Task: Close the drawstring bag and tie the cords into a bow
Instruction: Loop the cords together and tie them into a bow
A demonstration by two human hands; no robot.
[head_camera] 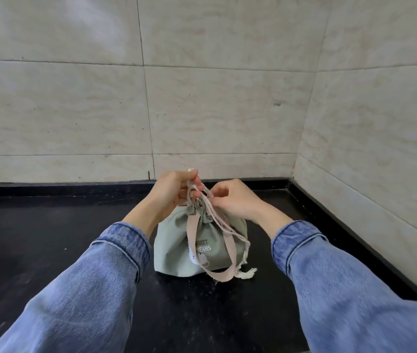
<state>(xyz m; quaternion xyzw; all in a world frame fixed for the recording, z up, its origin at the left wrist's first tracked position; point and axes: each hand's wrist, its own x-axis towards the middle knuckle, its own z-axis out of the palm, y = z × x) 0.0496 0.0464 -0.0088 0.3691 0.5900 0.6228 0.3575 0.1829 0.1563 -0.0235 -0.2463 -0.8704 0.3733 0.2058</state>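
Note:
A pale green drawstring bag [174,248] with white lettering stands upright on the black counter [49,225], its mouth gathered shut. My left hand [170,192] is raised above the bag's left side, fingers pinched on a loop of the cream cords [211,207]. My right hand [235,200] rests at the bag's top right and pinches the cords near the gathered mouth. Thin cords run down the bag's front to tasselled ends [247,272] on the counter. A wide beige strap [221,275] hangs in a loop over the front.
Tiled walls [202,110] rise close behind the bag and along the right side [380,149], forming a corner. The black counter runs out to the left and toward me. Both of my arms wear blue denim sleeves [87,289].

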